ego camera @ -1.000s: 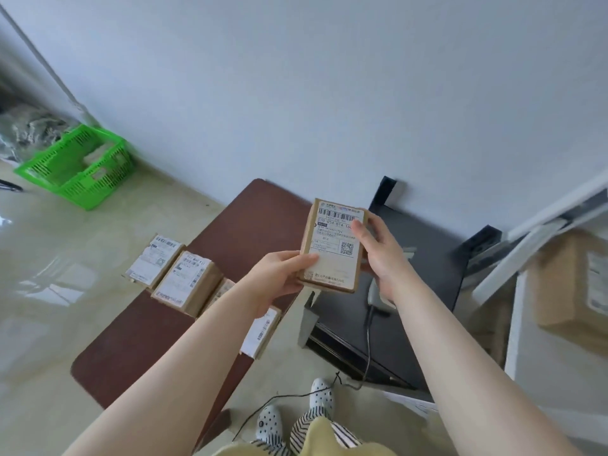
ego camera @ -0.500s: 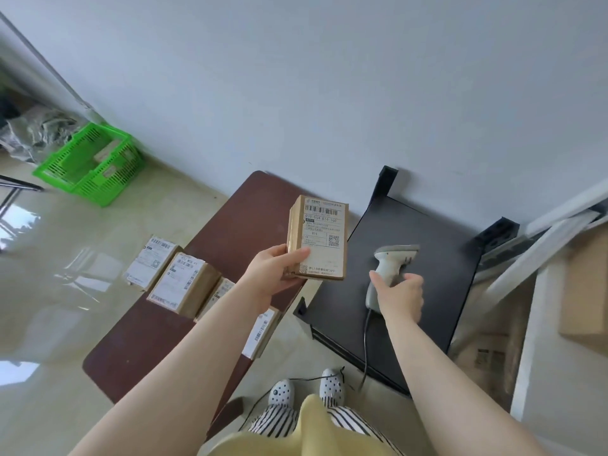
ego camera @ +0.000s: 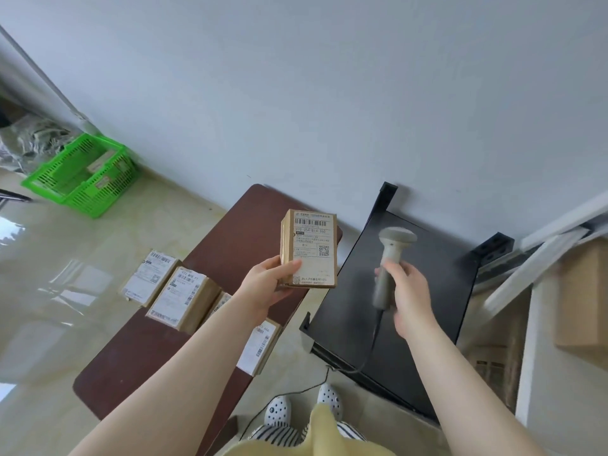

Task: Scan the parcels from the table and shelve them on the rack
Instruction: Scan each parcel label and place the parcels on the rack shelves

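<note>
My left hand (ego camera: 268, 284) holds a small cardboard parcel (ego camera: 309, 248) upright by its lower left corner, the white barcode label facing me. To its right, my right hand (ego camera: 406, 291) grips the handle of a grey corded barcode scanner (ego camera: 391, 255), lifted above the black table (ego camera: 427, 324), its head up and blurred by motion. Several more labelled parcels (ego camera: 181, 301) lie on the brown table (ego camera: 138, 363) below my left arm. The white rack (ego camera: 543, 340) stands at the right edge with a brown box (ego camera: 582, 297) on it.
A green plastic basket (ego camera: 82, 176) with parcels inside sits on the glossy floor at the far left beside grey bags. The scanner's cable (ego camera: 371, 350) runs down over the black table's front edge to the floor. A wall is close behind both tables.
My right hand let go of the parcel, reached down to the scanner on the black table, took its handle and lifted it. My left hand kept the parcel upright.
</note>
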### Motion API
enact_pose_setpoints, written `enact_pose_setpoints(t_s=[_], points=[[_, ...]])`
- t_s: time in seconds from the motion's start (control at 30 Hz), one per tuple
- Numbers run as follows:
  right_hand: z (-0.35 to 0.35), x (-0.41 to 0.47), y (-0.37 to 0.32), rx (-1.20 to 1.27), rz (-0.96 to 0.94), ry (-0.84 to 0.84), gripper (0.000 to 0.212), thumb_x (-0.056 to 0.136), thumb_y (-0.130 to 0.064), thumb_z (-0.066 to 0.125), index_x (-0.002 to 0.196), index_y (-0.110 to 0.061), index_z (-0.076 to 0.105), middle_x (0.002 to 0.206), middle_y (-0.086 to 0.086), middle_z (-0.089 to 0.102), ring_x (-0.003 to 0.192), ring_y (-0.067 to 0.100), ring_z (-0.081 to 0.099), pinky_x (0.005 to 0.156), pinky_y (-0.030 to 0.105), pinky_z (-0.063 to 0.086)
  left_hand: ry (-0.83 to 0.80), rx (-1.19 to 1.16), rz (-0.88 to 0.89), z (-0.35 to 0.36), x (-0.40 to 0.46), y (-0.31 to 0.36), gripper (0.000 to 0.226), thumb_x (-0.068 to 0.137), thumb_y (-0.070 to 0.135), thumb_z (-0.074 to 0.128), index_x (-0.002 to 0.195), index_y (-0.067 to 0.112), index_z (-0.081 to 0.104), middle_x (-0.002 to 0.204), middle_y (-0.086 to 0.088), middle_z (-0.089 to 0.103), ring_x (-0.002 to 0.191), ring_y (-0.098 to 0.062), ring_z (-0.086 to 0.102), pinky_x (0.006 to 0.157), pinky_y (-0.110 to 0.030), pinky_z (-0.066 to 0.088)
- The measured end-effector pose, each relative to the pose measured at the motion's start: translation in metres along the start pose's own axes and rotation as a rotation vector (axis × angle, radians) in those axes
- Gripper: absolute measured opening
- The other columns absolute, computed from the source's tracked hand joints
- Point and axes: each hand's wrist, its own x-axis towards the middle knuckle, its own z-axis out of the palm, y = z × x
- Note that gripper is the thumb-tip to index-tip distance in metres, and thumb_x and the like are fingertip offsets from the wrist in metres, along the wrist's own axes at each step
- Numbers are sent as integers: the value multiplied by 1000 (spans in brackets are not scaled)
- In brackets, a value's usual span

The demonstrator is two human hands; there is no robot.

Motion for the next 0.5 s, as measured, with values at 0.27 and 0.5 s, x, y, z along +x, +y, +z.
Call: enact_pose_setpoints(t_s=[0.27,0.5], points=[[27,-63,-50,238,141,-454,43,96,-35,59,122,-3,64,85,6,68,71,15,59,70,30,49,-70,-51,11,16,3,9,24,96,15,68,119,12,67,104,-5,79,94,-16,76,69,-23,60],[37,-77,-51,251,137,-451,48,94,-37,62,126,-2,62,85,7,68,71,15,59,69,29,50,-109,-61,21,13,0,13,22,96,11,66,119,10,66,106,-8,78,88,-15,77,68,-23,61]])
